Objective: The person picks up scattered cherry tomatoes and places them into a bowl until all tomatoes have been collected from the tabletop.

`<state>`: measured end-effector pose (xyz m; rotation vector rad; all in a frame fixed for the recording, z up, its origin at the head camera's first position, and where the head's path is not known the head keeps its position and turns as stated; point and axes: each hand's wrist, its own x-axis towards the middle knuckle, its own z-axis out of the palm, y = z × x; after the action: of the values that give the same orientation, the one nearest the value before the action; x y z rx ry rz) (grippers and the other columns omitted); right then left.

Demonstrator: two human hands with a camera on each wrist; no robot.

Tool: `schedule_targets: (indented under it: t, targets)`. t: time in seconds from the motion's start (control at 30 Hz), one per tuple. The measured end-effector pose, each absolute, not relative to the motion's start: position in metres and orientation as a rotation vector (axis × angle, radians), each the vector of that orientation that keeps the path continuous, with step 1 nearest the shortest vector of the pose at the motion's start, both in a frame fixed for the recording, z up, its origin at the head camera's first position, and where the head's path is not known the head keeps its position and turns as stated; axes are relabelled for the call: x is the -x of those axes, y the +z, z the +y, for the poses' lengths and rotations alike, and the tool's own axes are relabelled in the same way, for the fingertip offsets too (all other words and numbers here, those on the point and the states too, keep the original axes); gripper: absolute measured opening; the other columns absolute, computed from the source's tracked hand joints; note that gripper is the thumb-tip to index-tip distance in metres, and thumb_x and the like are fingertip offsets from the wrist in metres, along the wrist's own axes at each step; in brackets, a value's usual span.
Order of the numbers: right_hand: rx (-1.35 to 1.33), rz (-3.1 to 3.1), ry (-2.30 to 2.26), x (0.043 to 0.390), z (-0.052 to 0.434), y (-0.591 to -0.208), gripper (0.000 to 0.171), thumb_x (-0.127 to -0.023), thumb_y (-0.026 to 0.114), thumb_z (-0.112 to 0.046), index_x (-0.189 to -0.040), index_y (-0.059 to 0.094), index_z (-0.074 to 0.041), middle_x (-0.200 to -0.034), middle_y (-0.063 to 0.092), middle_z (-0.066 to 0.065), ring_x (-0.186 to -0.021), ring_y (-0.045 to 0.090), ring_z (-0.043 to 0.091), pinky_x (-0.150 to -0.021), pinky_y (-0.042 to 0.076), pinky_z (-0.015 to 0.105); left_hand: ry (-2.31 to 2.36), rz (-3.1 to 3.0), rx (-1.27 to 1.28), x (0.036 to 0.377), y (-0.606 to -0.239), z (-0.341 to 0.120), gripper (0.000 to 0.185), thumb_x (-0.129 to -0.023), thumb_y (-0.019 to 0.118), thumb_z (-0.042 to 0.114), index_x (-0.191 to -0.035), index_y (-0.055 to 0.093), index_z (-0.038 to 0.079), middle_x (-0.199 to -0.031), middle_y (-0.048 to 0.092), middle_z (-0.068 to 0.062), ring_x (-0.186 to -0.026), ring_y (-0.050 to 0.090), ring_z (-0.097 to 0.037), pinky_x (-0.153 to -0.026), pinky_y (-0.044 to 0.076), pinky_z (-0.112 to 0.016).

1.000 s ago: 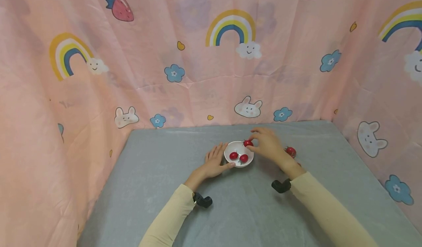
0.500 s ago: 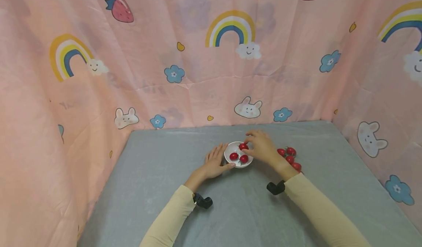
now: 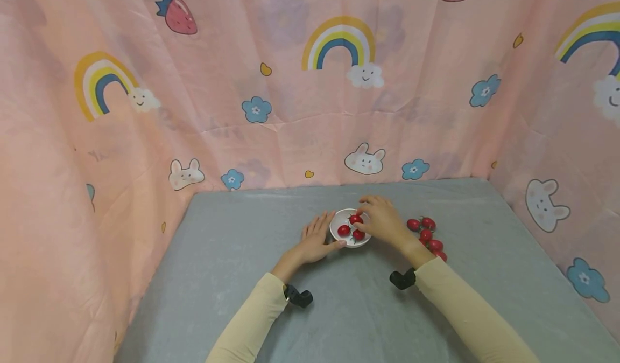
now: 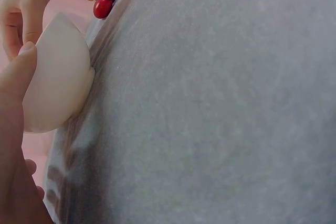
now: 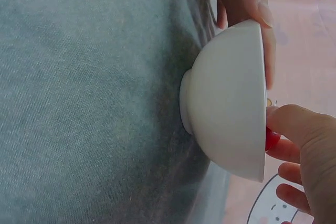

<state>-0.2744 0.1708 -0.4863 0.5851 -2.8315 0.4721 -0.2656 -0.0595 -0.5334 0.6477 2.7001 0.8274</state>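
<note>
Over the white bowl (image 3: 350,227), right hand (image 3: 382,220) fingers pinch a cherry tomato (image 3: 356,219); left hand (image 3: 315,237) fingers lie straight against its rim

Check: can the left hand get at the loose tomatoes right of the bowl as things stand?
Probably not directly. The left hand rests against the bowl's left side, while the loose tomatoes lie beyond it, with the right hand and forearm in between.

one bowl (image 3: 350,238), eight cherry tomatoes (image 3: 426,235).
</note>
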Motion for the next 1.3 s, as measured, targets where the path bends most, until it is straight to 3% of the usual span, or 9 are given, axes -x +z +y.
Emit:
schedule_targets:
  t: [0.73,1.3]
  targets:
    - [-0.559,-2.816,0.505,0.275,0.183,-0.479,0.03,-0.084,0.078,-0.032,-0.102,0.077,-0.008,-0.132,0.063,0.018,-0.125,0.054,0.04,-0.108,0.037,0.065,0.846,2.703,-0.659,0.268,-0.536,-0.06,0.092,-0.092,0.049,0.069,-0.161,0.003,0.027,-0.169,0.006,-0.007,-0.156,0.004,-0.034,-0.122,0.005,-0.061]
    - [-0.504,-2.81,0.501,0.273,0.234,-0.485,0.031,-0.084,0.077,-0.03,-0.104,0.076,-0.006,-0.132,0.061,0.02,-0.125,0.052,0.041,-0.108,0.037,0.062,0.843,2.706,-0.653,0.266,-0.533,-0.06,0.091,-0.092,0.05,0.066,-0.161,0.003,0.028,-0.169,0.007,-0.006,-0.157,0.005,-0.033,-0.122,0.006,-0.062]
